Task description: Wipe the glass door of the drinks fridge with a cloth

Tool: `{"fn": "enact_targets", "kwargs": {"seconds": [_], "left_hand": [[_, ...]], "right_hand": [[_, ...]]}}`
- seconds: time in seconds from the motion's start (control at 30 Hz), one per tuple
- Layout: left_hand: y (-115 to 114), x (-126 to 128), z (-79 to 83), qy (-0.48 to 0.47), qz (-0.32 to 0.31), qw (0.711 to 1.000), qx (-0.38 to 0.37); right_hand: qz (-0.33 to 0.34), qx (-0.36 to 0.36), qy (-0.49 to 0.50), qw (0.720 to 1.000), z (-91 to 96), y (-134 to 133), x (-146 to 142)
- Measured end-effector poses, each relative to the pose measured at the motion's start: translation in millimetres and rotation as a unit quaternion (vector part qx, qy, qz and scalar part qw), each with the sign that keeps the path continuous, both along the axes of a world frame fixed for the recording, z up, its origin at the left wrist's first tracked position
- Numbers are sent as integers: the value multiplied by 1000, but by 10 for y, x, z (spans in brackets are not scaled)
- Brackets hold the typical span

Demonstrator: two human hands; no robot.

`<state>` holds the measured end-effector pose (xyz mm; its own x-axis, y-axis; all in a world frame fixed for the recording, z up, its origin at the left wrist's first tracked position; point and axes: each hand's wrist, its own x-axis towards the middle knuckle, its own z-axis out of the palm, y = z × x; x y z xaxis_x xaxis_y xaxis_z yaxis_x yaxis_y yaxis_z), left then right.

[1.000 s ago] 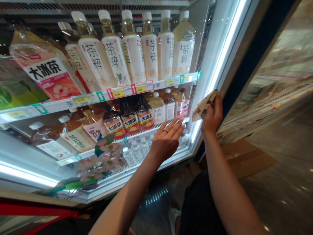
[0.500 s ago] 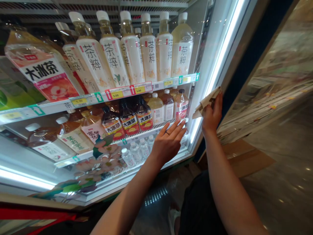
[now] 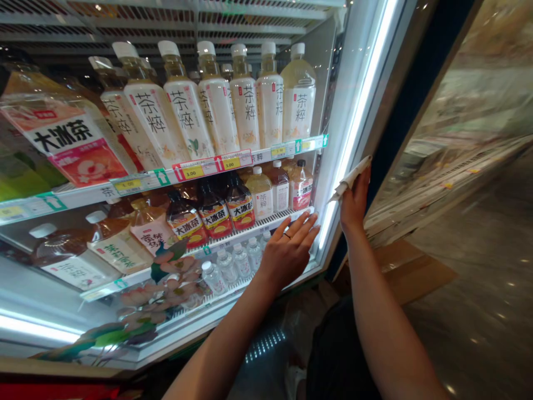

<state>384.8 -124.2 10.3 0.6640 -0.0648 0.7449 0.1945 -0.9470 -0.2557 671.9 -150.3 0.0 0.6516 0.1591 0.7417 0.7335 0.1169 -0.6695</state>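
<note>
My left hand (image 3: pixel 291 241), with a dark ring on one finger, is stretched out flat against or close to the glass front of the drinks fridge; whether it touches cannot be told. Its fingertips overlap the right end of the lower shelf (image 3: pixel 250 233). To the right, my right hand (image 3: pixel 353 200) holds a folded pale cloth (image 3: pixel 352 178) at the fridge's right edge, beside the bright light strip (image 3: pixel 362 122). The cloth hides part of that hand's fingers. Behind the glass stand tea bottles (image 3: pixel 300 105) with white labels and a small bottle (image 3: pixel 302 186) with a pink label.
Dark-capped bottles (image 3: pixel 214 208) and small clear bottles (image 3: pixel 214 278) fill lower shelves. A leaf and flower decoration (image 3: pixel 166 289) shows at the lower left. Flattened cardboard (image 3: pixel 416 272) lies on the floor to the right, below blurred shelving (image 3: pixel 470 166).
The view has tilted, so the fridge and bottles sit lower and slightly left in the picture. My right hand and the cloth have shifted a little left; my left hand keeps its outstretched shape.
</note>
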Motion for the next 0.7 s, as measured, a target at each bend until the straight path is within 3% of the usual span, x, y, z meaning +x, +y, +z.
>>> {"fn": "enact_targets", "kwargs": {"seconds": [0.2,0.37,0.53,0.7], "left_hand": [[7,-3,-49,17,3,1000,-15],[-23,-14,-115,-3,-6,1000,-1],[-13,-79,-162,-27,3,1000,-2],[-12,-117,-202,-19,17,1000,-14]], "right_hand": [[-11,-10,-9,1000,-68,-36,-212],[23,-54,-51,997,-79,-66,-296],[1,-28,24,999,-133,-74,-278],[16,-41,-7,999,-147,-61,-470]]}}
